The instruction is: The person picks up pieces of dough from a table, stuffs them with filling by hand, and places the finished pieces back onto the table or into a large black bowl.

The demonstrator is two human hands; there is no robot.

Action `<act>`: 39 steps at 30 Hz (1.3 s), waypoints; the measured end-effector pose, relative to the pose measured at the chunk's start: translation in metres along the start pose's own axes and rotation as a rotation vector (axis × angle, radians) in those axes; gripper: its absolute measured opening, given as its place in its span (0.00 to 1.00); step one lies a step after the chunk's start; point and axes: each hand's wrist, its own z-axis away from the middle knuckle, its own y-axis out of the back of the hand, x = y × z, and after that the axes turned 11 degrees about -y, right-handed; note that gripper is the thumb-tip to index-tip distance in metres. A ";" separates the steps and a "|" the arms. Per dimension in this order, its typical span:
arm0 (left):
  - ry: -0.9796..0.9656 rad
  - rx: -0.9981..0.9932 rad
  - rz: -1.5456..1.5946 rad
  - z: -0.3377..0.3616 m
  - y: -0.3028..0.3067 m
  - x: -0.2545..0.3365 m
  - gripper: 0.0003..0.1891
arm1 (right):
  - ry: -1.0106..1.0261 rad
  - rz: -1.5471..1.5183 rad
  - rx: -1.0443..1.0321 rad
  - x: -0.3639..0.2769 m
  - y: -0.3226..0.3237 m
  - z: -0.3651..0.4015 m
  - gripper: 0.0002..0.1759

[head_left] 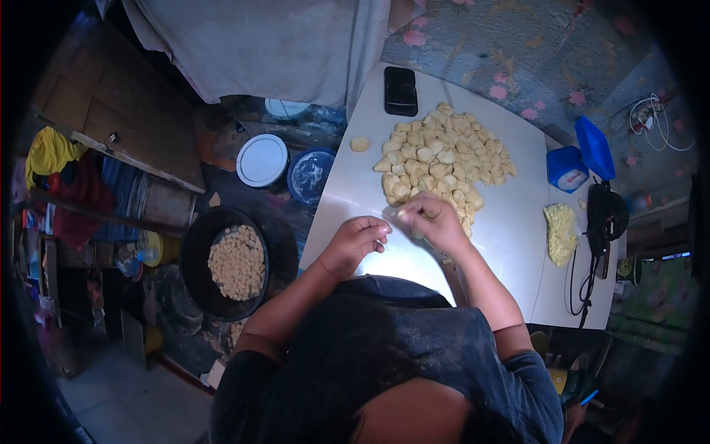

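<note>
A large heap of pale yellow dough-like pieces [444, 152] covers the middle of the white table [344, 196]. One flat round piece [359, 143] lies apart, left of the heap. My left hand [359, 243] is over the table's near edge, its fingers curled towards the thumb; whatever may be between them is too small to name. Close by on the right, my right hand [430, 220] is at the heap's near edge, fingers bent together around something small and pale that I cannot make out.
A black tub [189, 259] holding many small pieces stands at the left, near a white-lidded bucket [262, 160]. On the table are a black case [401, 91], a blue scale [568, 169], a bag of yellow pieces [560, 234] and a black corded device [605, 214].
</note>
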 end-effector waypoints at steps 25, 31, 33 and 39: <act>-0.393 -0.082 0.267 -0.009 -0.019 0.037 0.03 | 0.033 -0.205 -0.010 -0.046 -0.002 -0.011 0.13; -0.457 -0.048 0.096 -0.003 -0.013 0.037 0.04 | 0.142 -0.262 -0.102 -0.041 -0.010 0.004 0.20; -0.429 0.001 0.094 0.004 -0.023 0.043 0.04 | 0.126 -0.335 -0.125 -0.051 -0.017 0.013 0.21; -0.370 -0.016 0.344 0.016 -0.037 0.044 0.04 | 0.189 0.101 0.052 -0.044 -0.027 0.014 0.18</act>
